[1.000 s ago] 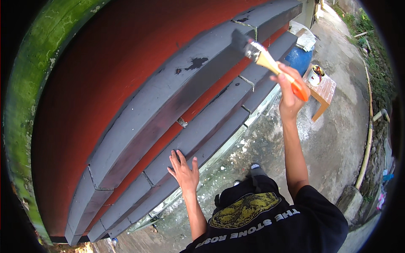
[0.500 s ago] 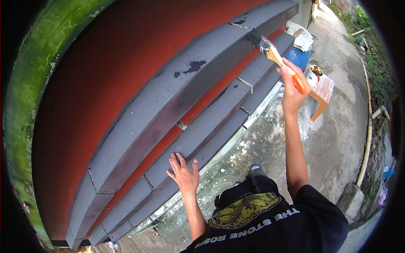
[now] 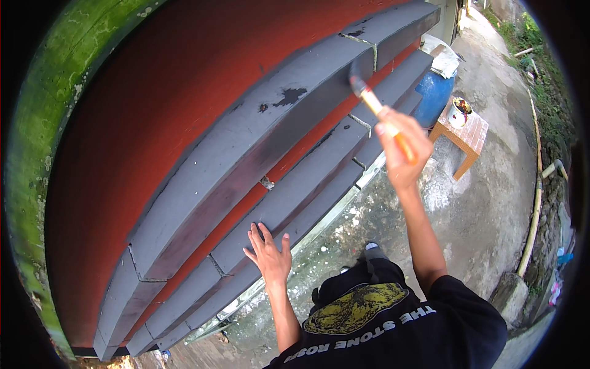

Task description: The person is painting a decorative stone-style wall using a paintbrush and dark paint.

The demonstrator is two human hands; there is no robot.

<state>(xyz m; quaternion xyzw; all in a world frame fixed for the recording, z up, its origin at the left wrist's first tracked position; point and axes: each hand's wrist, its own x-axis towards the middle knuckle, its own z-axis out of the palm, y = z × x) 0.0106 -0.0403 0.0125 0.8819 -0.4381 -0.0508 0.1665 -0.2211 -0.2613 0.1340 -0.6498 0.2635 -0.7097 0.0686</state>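
Observation:
My right hand (image 3: 401, 150) is raised and shut on a paintbrush (image 3: 372, 101) with an orange and pale handle. Its dark bristles touch the upper grey band (image 3: 258, 135) of a red wall (image 3: 153, 92), to the right of a few dark paint spots (image 3: 289, 95). My left hand (image 3: 269, 253) rests flat with fingers spread on the lower grey band (image 3: 307, 197), holding nothing. Both forearms come up from my black printed shirt at the lower edge.
A small wooden stool (image 3: 462, 132) with a paint can (image 3: 458, 112) on it stands on the concrete ground at the right. A blue barrel (image 3: 433, 92) stands beside the wall. A pale pipe (image 3: 534, 209) runs along the ground's right edge. Green moss (image 3: 37, 123) covers the wall's left side.
My right hand has swept the brush leftward along the upper grey band. My left hand has stayed on the lower band.

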